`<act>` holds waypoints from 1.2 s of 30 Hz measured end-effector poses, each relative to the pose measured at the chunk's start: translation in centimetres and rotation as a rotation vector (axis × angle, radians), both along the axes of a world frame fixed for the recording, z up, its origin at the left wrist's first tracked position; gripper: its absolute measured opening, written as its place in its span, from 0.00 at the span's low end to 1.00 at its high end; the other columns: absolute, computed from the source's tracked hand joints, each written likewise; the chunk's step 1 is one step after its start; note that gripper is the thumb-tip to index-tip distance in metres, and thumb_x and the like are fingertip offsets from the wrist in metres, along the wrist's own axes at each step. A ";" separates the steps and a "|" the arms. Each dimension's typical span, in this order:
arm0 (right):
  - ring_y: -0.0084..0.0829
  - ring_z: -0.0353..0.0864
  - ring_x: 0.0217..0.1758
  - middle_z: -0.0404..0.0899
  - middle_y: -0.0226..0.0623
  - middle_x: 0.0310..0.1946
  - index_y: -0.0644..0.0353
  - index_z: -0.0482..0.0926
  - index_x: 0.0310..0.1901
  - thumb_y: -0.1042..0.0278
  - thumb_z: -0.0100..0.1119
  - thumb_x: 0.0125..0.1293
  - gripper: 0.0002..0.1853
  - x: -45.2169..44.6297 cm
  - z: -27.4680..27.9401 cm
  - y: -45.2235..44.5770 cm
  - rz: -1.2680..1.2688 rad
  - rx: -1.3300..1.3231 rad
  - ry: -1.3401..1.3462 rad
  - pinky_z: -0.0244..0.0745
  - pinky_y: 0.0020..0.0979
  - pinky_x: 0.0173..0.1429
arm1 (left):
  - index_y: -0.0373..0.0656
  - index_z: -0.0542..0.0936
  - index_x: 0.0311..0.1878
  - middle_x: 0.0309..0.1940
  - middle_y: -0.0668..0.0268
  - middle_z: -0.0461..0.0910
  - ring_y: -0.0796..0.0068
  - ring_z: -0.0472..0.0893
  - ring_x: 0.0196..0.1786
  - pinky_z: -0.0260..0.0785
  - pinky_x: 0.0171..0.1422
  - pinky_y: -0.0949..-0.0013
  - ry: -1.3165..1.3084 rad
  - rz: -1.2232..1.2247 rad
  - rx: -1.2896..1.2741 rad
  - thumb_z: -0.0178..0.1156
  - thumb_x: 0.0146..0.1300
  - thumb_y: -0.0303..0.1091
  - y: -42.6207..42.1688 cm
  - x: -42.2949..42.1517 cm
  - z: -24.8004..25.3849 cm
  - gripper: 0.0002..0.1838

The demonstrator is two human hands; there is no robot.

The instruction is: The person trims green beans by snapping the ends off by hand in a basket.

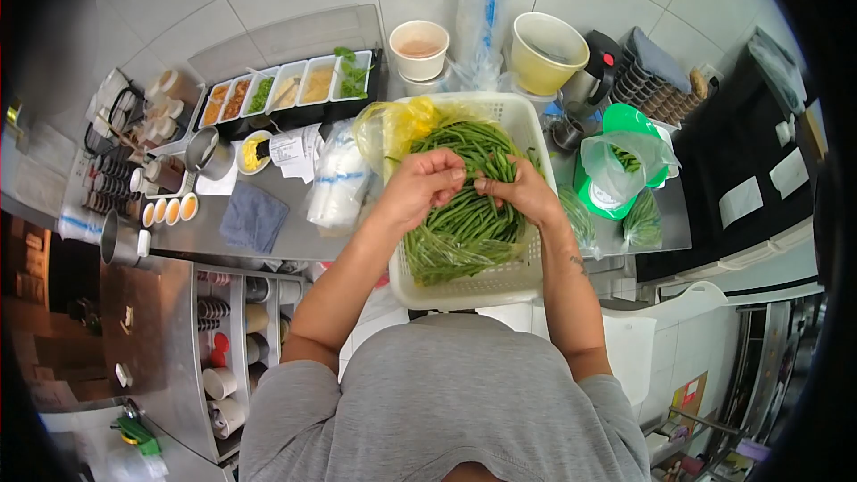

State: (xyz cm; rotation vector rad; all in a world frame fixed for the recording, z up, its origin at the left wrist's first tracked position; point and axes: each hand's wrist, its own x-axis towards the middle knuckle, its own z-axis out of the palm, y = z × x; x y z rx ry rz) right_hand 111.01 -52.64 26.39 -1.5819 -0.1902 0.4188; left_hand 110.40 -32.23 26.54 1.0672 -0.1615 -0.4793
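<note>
Grey shirt [446,402]; forearms [337,290] reach forward, left hand [427,186] and right hand [522,192] curled over green beans [469,232], both pinching, item unclear.

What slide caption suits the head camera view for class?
Left hand and right hand close together over green beans in a plastic bag, inside a white basket.
</note>
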 end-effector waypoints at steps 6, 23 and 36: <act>0.20 0.71 0.25 0.78 0.34 0.29 0.64 0.76 0.40 0.72 0.65 0.59 0.10 0.5 -0.2 -0.7 -0.099 0.168 -0.031 0.66 0.23 0.31 | 0.37 0.76 0.34 0.22 0.66 0.75 0.78 0.69 0.22 0.61 0.25 0.72 -0.262 -0.119 0.533 0.59 0.65 0.34 -0.7 -2.2 -1.1 0.09; 0.22 0.63 0.25 0.66 0.29 0.27 0.56 0.68 0.35 0.68 0.63 0.59 0.11 -0.1 -0.3 -0.1 0.092 1.010 0.033 0.63 0.26 0.34 | 0.40 0.73 0.27 0.20 0.69 0.70 0.86 0.61 0.17 0.51 0.19 0.80 -0.015 -0.222 -0.214 0.55 0.63 0.30 -1.8 -1.8 1.7 0.09; 0.20 0.58 0.23 0.59 0.23 0.18 0.53 0.70 0.34 0.60 0.54 0.69 0.09 1.7 -1.5 -2.9 -0.016 1.055 -0.084 0.55 0.25 0.33 | 0.35 0.77 0.38 0.33 0.57 0.76 0.54 0.75 0.41 0.65 0.47 0.57 -1.397 0.138 1.383 0.63 0.53 0.34 -5.1 0.9 -3.5 0.13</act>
